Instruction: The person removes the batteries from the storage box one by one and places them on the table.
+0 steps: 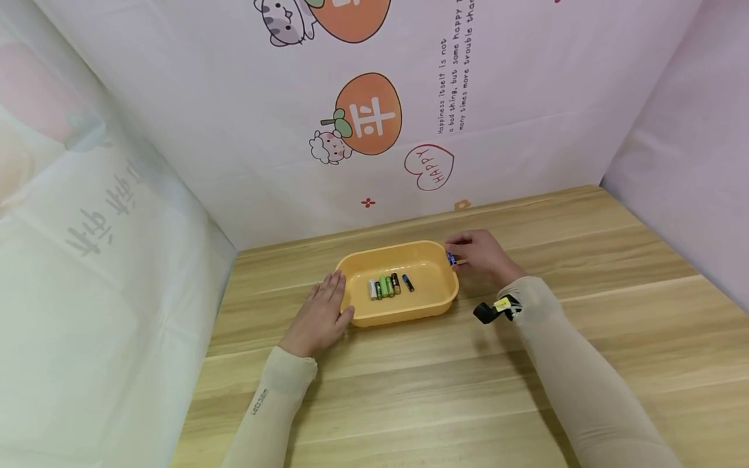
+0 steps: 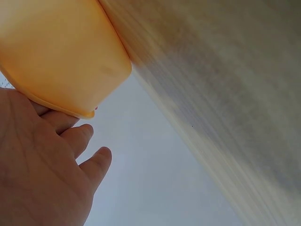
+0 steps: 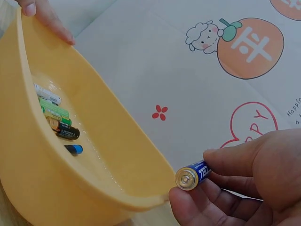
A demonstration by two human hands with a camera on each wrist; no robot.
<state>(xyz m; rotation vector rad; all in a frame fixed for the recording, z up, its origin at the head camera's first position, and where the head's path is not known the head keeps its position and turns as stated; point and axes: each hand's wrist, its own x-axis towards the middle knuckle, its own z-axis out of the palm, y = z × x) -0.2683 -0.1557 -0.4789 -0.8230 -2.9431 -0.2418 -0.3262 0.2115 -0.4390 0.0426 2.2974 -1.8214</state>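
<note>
small blue cylindrical battery (image 3: 196, 173) pinched between thumb and curled fingers of the right hand (image 1: 482, 255), held in the air just off the right rim of the shallow orange plastic oval tray (image 1: 435, 305), metal end cap pointing toward the wrist camera. sitting loose on the tray floor: a little row of batteries (image 1: 386, 286), one white, a couple green, a black-and-gold one, plus a dark one with a blue tip (image 1: 407, 283) lying slightly apart on the right. left hand (image 1: 320, 315) spread flat with straight fingers, resting against the tray's left end, fingertips touching under the lip in the wrist view. tray parked roughly mid-table toward the back edge of the light wooden table (image 1: 585, 338). pale cartoon-print backdrop (image 1: 363, 123) with orange fruit and a sheep standing right behind the back edge, similar sheets closing off both sides.
</note>
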